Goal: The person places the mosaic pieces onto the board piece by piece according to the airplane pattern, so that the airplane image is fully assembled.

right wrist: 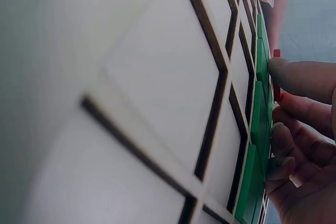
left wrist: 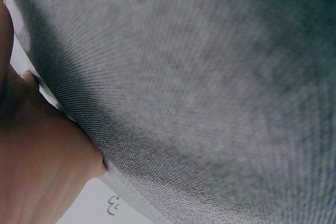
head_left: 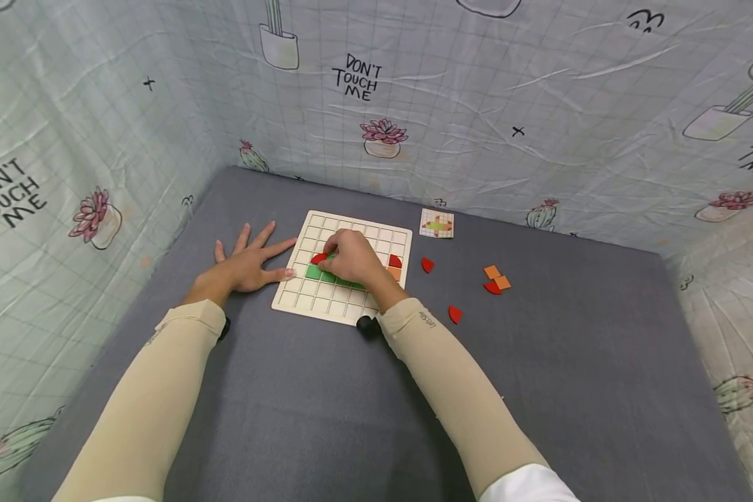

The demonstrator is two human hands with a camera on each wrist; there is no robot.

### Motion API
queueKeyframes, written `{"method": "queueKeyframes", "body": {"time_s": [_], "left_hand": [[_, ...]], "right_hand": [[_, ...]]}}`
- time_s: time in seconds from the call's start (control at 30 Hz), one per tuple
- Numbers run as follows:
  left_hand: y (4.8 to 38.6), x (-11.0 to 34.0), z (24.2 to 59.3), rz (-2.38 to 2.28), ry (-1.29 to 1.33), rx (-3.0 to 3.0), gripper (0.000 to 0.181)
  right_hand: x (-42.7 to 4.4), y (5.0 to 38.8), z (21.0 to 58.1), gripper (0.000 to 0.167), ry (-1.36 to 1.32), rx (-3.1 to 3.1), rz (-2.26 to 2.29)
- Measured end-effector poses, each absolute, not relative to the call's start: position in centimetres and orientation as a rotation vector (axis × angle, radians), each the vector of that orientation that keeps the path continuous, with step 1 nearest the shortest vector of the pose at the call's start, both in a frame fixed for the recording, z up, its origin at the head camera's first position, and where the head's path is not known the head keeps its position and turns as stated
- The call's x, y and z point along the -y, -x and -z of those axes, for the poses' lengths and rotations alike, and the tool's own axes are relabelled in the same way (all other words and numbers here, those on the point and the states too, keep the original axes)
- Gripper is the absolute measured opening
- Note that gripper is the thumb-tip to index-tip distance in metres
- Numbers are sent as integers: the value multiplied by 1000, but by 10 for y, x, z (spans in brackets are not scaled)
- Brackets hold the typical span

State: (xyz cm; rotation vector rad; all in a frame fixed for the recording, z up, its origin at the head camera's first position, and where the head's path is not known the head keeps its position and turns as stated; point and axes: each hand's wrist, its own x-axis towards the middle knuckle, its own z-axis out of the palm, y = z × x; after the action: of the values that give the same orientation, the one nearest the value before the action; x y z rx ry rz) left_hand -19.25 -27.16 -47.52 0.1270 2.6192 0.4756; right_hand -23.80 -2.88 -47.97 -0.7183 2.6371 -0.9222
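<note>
A pale wooden grid board (head_left: 326, 307) lies on the grey table, with a row of green squares (right wrist: 256, 114) set in its cells. Between thumb and fingers, my right hand (head_left: 355, 256) pinches a red quarter-round piece (right wrist: 277, 77) at the left end of that row. My left hand (head_left: 245, 268) rests with fingers spread, its thumb and index finger touching the board's left edge. Another red piece (head_left: 395, 261) and an orange square (head_left: 394, 272) sit in cells on the right side. The right hand and forearm hide part of the board.
A small pattern card (head_left: 436, 223) lies behind the board's right corner. Loose red pieces (head_left: 428, 265) and orange squares (head_left: 491, 272) are scattered to the right. Printed fabric walls (head_left: 439, 139) border the table.
</note>
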Motion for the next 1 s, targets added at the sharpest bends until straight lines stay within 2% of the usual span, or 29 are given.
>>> {"method": "queueKeyframes", "body": {"time_s": [1.0], "left_hand": [[193, 272, 480, -456, -130, -2628, 83]], "right_hand": [[28, 237, 479, 20, 706, -2617, 981]]}}
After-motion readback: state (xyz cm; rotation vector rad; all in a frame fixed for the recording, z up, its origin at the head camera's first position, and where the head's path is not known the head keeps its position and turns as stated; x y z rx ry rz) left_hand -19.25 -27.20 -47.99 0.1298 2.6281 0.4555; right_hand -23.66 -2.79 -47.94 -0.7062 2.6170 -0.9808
